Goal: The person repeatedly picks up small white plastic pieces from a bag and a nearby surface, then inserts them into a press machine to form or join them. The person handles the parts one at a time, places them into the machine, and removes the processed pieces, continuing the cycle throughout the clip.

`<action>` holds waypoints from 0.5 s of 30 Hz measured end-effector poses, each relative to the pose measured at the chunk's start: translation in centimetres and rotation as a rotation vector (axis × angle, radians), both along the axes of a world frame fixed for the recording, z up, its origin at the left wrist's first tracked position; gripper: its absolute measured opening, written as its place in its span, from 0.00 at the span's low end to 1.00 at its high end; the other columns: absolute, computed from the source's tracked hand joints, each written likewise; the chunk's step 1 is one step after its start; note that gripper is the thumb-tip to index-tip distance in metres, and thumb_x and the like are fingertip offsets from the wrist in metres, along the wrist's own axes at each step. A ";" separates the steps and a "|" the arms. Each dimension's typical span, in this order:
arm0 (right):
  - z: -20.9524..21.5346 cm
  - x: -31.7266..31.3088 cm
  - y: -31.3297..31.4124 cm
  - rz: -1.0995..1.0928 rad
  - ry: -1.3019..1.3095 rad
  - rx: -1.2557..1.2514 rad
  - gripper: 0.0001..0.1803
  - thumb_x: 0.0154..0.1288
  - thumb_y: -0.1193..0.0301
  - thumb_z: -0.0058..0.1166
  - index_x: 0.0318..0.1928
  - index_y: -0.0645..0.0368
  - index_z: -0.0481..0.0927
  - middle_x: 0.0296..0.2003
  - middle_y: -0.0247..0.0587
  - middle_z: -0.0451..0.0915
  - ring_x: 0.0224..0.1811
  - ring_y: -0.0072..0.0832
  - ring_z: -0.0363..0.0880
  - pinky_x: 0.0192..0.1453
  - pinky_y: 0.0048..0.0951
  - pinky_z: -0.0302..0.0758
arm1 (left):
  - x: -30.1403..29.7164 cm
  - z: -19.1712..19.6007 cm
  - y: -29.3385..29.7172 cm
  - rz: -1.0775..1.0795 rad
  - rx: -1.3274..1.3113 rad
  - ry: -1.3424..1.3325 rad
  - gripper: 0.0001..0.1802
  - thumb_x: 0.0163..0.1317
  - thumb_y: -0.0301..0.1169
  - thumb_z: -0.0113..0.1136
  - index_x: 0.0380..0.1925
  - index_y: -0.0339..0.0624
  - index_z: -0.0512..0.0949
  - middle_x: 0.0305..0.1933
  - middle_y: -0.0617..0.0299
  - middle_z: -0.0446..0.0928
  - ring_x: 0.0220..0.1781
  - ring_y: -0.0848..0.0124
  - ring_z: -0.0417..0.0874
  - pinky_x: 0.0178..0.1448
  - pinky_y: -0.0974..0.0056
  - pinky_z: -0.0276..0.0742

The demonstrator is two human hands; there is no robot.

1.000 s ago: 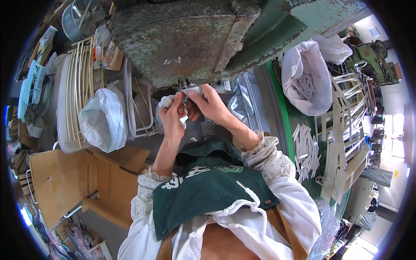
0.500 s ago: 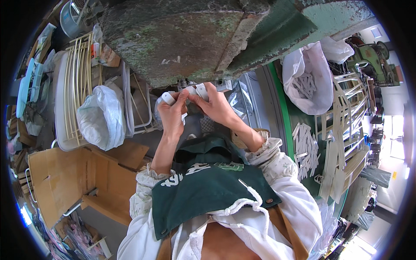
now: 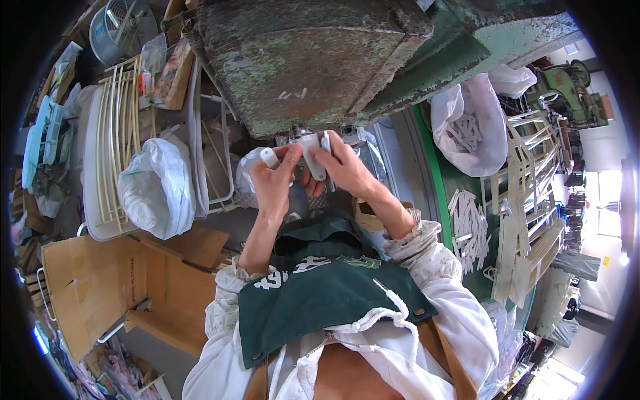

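Note:
My left hand (image 3: 272, 185) is closed on a small white strip (image 3: 269, 158) with a rounded end and a hole. Its thumb reaches right to a second white flat piece (image 3: 311, 155), whose rounded end points down toward me. My right hand (image 3: 347, 167) grips that piece from the right, along with what looks like another thin strip edge-on by its fingers. Both hands are close together just under the front edge of a worn green metal machine (image 3: 293, 80). Parts of the machine behind the fingers are mostly hidden.
A white sack (image 3: 157, 190) and an opened cardboard box (image 3: 100, 287) are on my left. At right, a green-edged table bears a pile of white strips (image 3: 470, 230), a white bag (image 3: 470, 127) with more strips, and metal racks (image 3: 527, 200). A fan (image 3: 123, 30) stands far left.
The white piece at my right hand has turned so its rounded end points down toward me. My hands sit slightly farther apart and lower. The whole view has shifted a little.

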State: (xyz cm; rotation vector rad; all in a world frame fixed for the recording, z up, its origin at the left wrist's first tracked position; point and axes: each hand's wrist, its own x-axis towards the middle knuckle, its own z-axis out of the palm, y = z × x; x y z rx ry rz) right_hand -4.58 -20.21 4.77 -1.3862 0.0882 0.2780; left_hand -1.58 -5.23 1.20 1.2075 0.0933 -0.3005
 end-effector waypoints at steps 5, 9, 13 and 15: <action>-2.3 -2.1 -0.1 -0.077 -0.036 -0.121 0.08 0.73 0.73 0.35 0.47 0.63 0.62 0.32 0.48 0.79 0.31 0.32 0.83 0.30 0.28 0.81 | -1.3 -0.9 0.9 -0.050 0.030 0.091 0.09 0.57 0.28 0.65 0.27 0.32 0.78 0.17 0.73 0.67 0.16 0.84 0.61 0.20 0.74 0.53; -6.6 -1.3 -3.1 -0.324 0.011 -0.302 0.05 0.69 0.76 0.38 0.42 0.65 0.65 0.35 0.48 0.76 0.32 0.32 0.79 0.36 0.29 0.77 | -1.9 -3.0 2.8 0.069 -0.079 0.223 0.07 0.57 0.27 0.66 0.27 0.33 0.78 0.17 0.73 0.66 0.16 0.85 0.61 0.20 0.75 0.50; -18.7 7.0 -8.9 -0.184 -0.438 -1.084 0.15 0.54 0.73 0.53 0.43 0.64 0.69 0.34 0.56 0.75 0.36 0.48 0.75 0.45 0.38 0.73 | -1.8 -1.7 1.2 0.007 -0.080 0.187 0.08 0.57 0.26 0.65 0.26 0.33 0.78 0.17 0.73 0.66 0.15 0.85 0.60 0.19 0.75 0.49; -21.7 9.8 -7.5 -0.120 -0.604 -1.167 0.14 0.55 0.70 0.52 0.41 0.62 0.73 0.36 0.54 0.77 0.40 0.48 0.75 0.47 0.40 0.72 | -1.4 -1.3 1.0 -0.006 -0.080 0.176 0.08 0.58 0.26 0.65 0.26 0.33 0.78 0.17 0.72 0.66 0.15 0.85 0.60 0.19 0.75 0.49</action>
